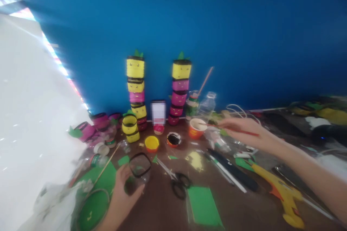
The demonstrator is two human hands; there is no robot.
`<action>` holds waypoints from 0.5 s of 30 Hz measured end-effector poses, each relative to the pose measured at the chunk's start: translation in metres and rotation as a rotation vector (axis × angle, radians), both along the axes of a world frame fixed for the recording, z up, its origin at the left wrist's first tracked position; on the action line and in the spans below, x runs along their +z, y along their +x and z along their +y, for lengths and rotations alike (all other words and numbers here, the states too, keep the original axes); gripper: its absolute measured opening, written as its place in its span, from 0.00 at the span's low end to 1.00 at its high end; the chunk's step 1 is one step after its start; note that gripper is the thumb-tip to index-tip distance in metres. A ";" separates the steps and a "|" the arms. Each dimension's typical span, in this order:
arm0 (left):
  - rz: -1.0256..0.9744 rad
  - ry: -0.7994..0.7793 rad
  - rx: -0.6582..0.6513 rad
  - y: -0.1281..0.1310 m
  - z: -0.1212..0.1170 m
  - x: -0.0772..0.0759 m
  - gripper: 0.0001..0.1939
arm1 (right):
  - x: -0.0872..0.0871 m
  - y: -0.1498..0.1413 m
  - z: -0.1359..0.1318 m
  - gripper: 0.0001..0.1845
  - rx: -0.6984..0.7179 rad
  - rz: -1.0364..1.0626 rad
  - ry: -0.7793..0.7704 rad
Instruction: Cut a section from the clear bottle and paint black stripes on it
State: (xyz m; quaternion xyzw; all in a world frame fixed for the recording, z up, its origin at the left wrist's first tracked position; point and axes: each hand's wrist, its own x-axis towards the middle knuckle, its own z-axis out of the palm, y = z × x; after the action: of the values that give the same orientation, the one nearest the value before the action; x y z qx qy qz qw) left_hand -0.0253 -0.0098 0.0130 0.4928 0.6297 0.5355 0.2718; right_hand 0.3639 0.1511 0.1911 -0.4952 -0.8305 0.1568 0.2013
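Note:
My left hand (126, 191) is closed around a clear plastic bottle piece (141, 171) with a black-painted rim, its open end tilted up. My right hand (241, 130) grips a paintbrush (251, 133) with a red handle. The brush points left, its tip at the mouth of an orange-and-white paper cup (196, 131); whether it touches what is inside cannot be made out. Left of that cup sit a small container of black paint (174, 139) and a small yellow container (151, 144). Scissors (177, 180) lie between my hands.
Two stacks of yellow and pink painted cups, a left stack (136, 86) and a right stack (180, 90), stand against the blue wall (244, 25). A yellow glue gun (282, 187), black-and-white pens (227, 171), green paper (204, 205) and a clear bottle (208, 104) are around.

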 end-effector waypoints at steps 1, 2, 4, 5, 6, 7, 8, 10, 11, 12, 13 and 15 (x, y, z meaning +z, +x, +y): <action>-0.001 0.003 0.000 0.000 0.000 0.000 0.36 | -0.001 -0.002 -0.001 0.16 -0.009 0.008 0.006; -0.001 0.004 0.000 0.000 0.000 0.000 0.36 | -0.002 -0.003 -0.002 0.17 -0.026 0.009 0.025; 0.000 0.008 0.007 0.001 0.000 0.000 0.36 | -0.006 -0.006 -0.002 0.18 -0.080 0.007 0.089; -0.001 0.007 0.013 0.001 0.000 0.001 0.36 | -0.007 -0.007 -0.002 0.18 -0.111 0.010 0.122; -0.004 0.004 0.017 0.001 0.000 0.001 0.36 | -0.008 -0.009 -0.002 0.18 -0.144 0.017 0.158; -0.006 0.001 0.018 0.001 0.000 0.001 0.36 | -0.008 -0.011 -0.002 0.18 -0.175 0.025 0.195; -0.007 -0.001 0.016 0.001 0.000 0.001 0.36 | -0.008 -0.012 -0.003 0.18 -0.198 0.034 0.226; -0.005 -0.006 0.004 0.001 0.000 0.002 0.36 | -0.004 -0.016 -0.005 0.18 -0.230 0.047 0.264; -0.003 -0.009 -0.002 0.001 -0.001 0.002 0.36 | -0.001 -0.017 -0.006 0.18 -0.244 0.048 0.268; -0.003 -0.013 -0.007 0.001 -0.001 0.003 0.36 | 0.001 -0.018 -0.008 0.17 -0.254 0.045 0.260; -0.004 -0.018 -0.010 0.002 -0.001 0.003 0.36 | 0.004 -0.018 -0.010 0.17 -0.258 0.044 0.246; -0.013 -0.022 -0.010 0.003 -0.001 0.004 0.36 | 0.008 -0.019 -0.014 0.16 -0.267 0.052 0.238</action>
State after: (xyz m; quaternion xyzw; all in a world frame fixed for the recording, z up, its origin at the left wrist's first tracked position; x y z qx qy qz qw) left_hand -0.0228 -0.0107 0.0171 0.4895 0.6313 0.5303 0.2839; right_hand 0.3453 0.1371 0.1991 -0.5696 -0.7645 0.0419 0.2988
